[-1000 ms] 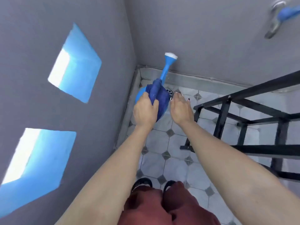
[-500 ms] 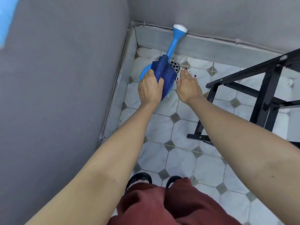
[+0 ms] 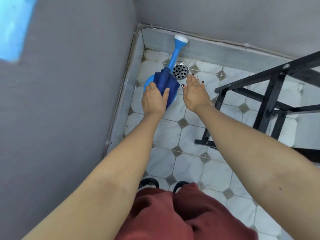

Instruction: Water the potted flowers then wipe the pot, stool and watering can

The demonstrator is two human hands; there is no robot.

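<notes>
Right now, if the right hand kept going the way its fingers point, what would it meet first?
Probably the round metal floor drain, just beyond the right hand; depth is unclear, so it may pass above it toward the wall skirting.

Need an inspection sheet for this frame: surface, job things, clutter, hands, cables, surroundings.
Surface: tiled floor, white with grey diamonds, round drain in the corner.
Job things: blue watering can near the corner, spout toward the skirting; dark blue cloth draped over its body.
Clutter: nothing seen.
Hands: left hand pressing the cloth on the can; right hand open, empty, beside it.
Cables: nothing seen.
Surroundings: grey walls; black metal frame at right.
</notes>
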